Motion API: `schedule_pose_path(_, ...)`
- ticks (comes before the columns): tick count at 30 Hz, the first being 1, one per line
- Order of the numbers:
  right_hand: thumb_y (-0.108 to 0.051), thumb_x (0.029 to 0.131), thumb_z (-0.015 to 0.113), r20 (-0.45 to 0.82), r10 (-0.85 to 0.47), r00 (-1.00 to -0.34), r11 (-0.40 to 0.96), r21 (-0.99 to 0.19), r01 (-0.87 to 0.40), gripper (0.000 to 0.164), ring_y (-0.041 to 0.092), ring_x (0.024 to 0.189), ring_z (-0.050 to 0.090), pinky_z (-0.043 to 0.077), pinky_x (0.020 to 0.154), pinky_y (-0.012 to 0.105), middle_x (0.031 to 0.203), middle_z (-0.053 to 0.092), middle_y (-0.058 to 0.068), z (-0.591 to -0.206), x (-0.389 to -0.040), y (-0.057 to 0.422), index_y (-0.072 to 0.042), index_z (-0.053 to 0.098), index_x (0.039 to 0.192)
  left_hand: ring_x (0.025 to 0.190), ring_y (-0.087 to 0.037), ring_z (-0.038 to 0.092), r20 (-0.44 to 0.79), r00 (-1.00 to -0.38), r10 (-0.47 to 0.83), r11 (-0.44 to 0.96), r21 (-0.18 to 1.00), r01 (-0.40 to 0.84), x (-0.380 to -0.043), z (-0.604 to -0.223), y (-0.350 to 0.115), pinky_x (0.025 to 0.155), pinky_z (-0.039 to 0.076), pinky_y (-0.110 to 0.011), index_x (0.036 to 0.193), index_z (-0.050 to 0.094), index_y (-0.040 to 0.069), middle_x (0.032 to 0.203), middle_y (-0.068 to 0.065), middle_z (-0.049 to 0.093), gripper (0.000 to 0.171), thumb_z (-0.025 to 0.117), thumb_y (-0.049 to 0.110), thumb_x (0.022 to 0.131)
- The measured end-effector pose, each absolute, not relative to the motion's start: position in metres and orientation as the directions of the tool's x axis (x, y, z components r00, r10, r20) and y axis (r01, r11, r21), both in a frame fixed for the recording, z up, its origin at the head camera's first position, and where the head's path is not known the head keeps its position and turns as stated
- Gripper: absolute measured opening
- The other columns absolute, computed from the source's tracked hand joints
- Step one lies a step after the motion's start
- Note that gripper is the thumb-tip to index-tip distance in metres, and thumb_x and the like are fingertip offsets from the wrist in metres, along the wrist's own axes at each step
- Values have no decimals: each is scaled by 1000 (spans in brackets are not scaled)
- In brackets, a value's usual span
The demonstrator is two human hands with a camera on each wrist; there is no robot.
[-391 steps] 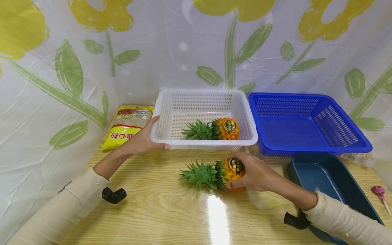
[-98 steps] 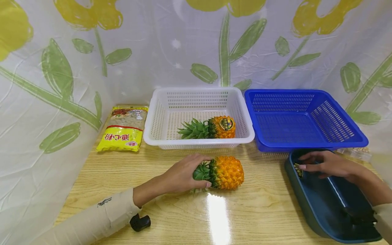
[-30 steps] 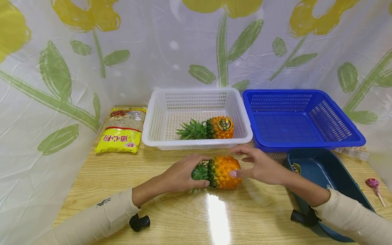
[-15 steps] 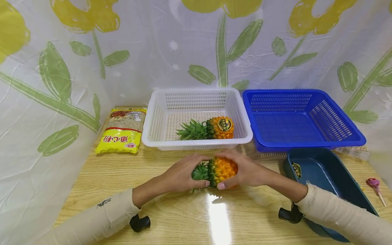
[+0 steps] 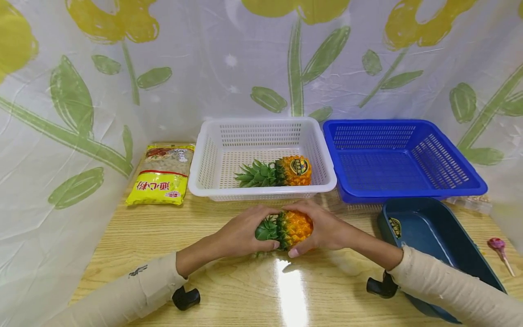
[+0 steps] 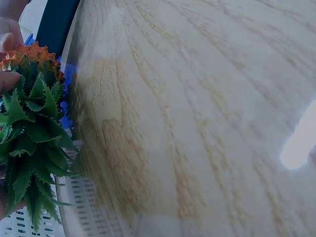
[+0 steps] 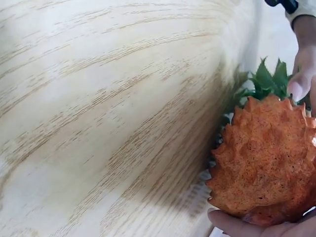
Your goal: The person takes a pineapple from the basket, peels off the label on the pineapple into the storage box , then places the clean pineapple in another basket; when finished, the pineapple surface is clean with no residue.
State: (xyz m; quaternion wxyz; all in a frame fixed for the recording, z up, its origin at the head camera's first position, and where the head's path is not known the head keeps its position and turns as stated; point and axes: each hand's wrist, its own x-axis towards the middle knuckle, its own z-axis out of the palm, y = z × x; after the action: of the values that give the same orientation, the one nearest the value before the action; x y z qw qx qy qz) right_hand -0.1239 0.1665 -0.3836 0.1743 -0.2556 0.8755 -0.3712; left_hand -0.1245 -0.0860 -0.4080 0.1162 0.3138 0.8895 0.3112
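Observation:
On the table lies a small pineapple (image 5: 296,228), its leaves to the left and orange body to the right. My left hand (image 5: 241,230) grips it by the green crown. Around the orange body curl the thumb and fingers of my right hand (image 5: 324,227). No label shows on the visible side of this fruit. A black and gold label (image 5: 395,226) sticks to the inner left wall of the dark teal basin (image 5: 425,218). The second pineapple (image 5: 296,170), with a similar label on its body, lies inside the white basket (image 5: 261,190).
A blue basket (image 5: 408,197) stands right of the white one, behind the basin. Left of the white basket lies a yellow food bag (image 5: 161,175). A lollipop (image 5: 497,245) lies at the far right. A flowered curtain (image 5: 229,59) hangs behind everything.
The label has gone from the table pineapple to the basin wall. My left hand moved from the white basket to the crown; my right went into the basin, then back onto the fruit.

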Motion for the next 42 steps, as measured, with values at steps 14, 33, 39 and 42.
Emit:
schedule_pose_path(14, -29, 68, 92, -71, -573, -817, 626, -681, -380, 86, 25, 106, 57, 53, 83, 39, 139, 50, 11, -388, -124, 165, -24, 53, 144, 134, -27, 50, -9, -778, 628, 615, 619, 489, -124, -408, -89, 106, 45, -51, 147, 47, 22, 148, -4, 51, 72, 74, 49, 86)
schedule_pose_path(33, -27, 70, 91, 20, -680, -733, 515, -699, -497, 78, 18, 104, 56, 53, 80, 29, 127, 60, 3, -372, -130, 171, -16, 57, 140, 132, -29, 51, -17, -771, 637, 619, 608, 498, -119, -399, -92, 102, 47, -53, 152, 42, 24, 148, -5, 48, 78, 64, 65, 89)
schedule_pose_path(39, -30, 69, 91, 5, -665, -747, 551, -671, -495, 80, 17, 102, 55, 52, 79, 30, 124, 60, 1, -364, -129, 173, -21, 57, 141, 132, -28, 50, -15, -768, 640, 626, 589, 511, -117, -392, -92, 103, 47, -51, 152, 41, 24, 147, -6, 48, 79, 63, 66, 89)
schedule_pose_path(42, -31, 68, 92, 5, -662, -749, 561, -661, -499, 82, 17, 101, 56, 51, 81, 32, 125, 60, 1, -362, -128, 175, -23, 56, 142, 133, -28, 50, -17, -766, 643, 628, 584, 515, -116, -388, -93, 102, 47, -50, 153, 40, 27, 148, -6, 47, 78, 62, 66, 89)
